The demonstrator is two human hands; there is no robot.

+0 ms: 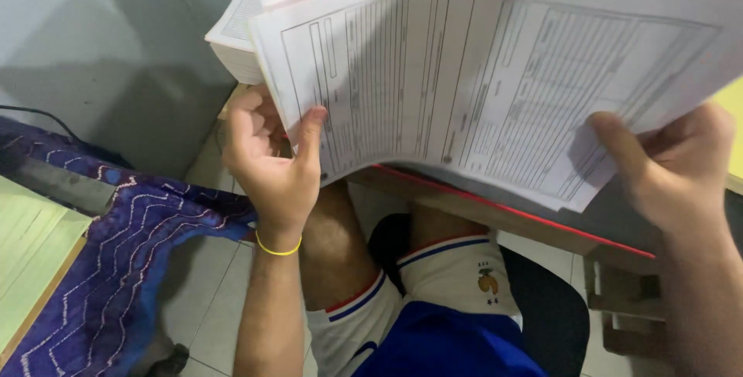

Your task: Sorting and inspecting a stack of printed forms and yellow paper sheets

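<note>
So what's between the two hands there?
In the head view, the printed sheet of paper spans the gap between the left hand and right hand, each gripping an edge.

Left hand (272, 162): raised, palm toward the camera, thumb extended upward, remaining fingers curled behind, closed in a pinch grip. Right hand (672, 166): raised at equal height, thumb pointing left, fingers curled, likewise closed in a pinch. Both forearms rise from below.

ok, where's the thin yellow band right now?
In the head view, the thin yellow band sits around the left wrist, lower centre-left, just below the left hand gripping the white printed sheets, above the bare knee.
</note>
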